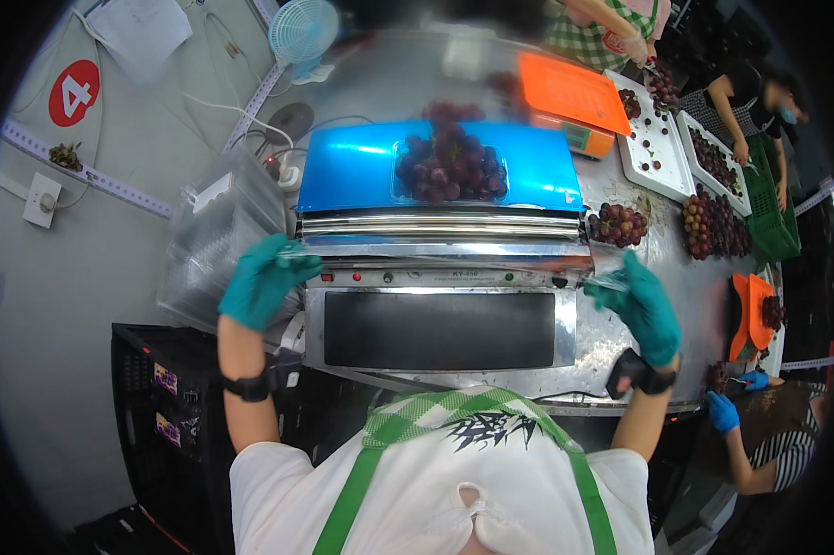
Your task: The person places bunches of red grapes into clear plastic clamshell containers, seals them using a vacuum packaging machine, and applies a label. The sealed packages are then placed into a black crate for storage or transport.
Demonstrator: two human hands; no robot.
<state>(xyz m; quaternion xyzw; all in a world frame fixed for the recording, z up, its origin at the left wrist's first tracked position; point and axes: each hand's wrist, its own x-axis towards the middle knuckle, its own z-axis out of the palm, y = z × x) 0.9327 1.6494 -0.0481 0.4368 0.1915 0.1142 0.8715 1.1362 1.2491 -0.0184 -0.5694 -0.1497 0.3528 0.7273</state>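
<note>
Clear cling film (451, 262) is stretched across the front of a film wrapping machine (451, 279). My left hand (261, 284), in a teal glove, pinches one end of the film beside the machine's left edge. The other end is gripped by my right hand (639, 305), gloved alike, past the right edge. Behind the metal rollers (441, 225), dark red grapes (451, 166) fill a clear plastic tray (501, 156) on the machine's blue top (347, 166). A black heating plate (439, 330) lies in front of the control strip.
Stacked clear trays (222, 243) stand left of the machine. An orange scale (569, 97) and loose grape bunches (618, 225) are to the right. White trays (649, 139) hold grapes farther off. Co-workers handle grapes along the right side; one wears blue gloves (723, 413). A fan (304, 31) stands at the back.
</note>
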